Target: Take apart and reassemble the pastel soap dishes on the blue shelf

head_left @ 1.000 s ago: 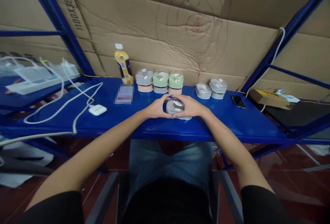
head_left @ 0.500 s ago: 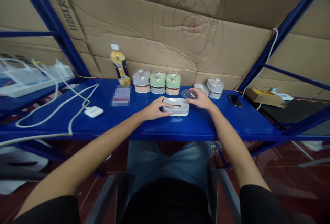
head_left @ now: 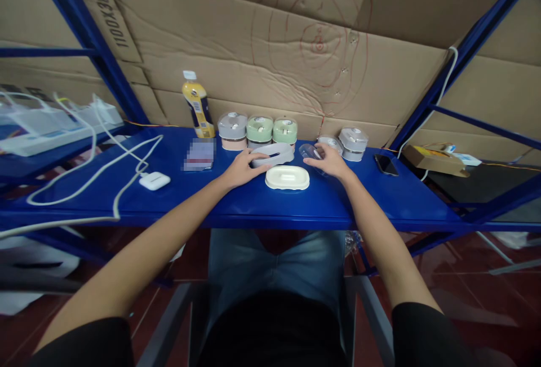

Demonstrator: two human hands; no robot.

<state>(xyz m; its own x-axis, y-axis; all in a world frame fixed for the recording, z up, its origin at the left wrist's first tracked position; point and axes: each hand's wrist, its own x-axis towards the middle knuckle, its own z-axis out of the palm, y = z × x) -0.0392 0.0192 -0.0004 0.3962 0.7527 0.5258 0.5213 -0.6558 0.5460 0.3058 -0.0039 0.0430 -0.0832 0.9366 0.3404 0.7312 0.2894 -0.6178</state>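
Observation:
My left hand (head_left: pixel 245 169) grips a grey oval ring-shaped cover (head_left: pixel 279 154) by its left end, holding it tilted in front of the lidded containers. Just nearer to me, a cream oval base (head_left: pixel 288 177) with a raised middle lies on the blue table. To the right of it, my right hand (head_left: pixel 328 160) has its fingers around a clear plastic lid (head_left: pixel 310 153), which is tilted close to the tabletop. The palm hides part of that lid.
At the back stand several two-tier lidded containers (head_left: pixel 259 130) and a grey one (head_left: pixel 353 143). A yellow bottle (head_left: pixel 198 105), a blurred-out flat item (head_left: pixel 198 154), a white charger (head_left: pixel 154 180) with cables and a phone (head_left: pixel 385 164) are on the blue table (head_left: pixel 236 207).
The left hand has lifted the grey cover off the cream base and carried it back and left. The base now shows. The right hand keeps the clear lid almost in place.

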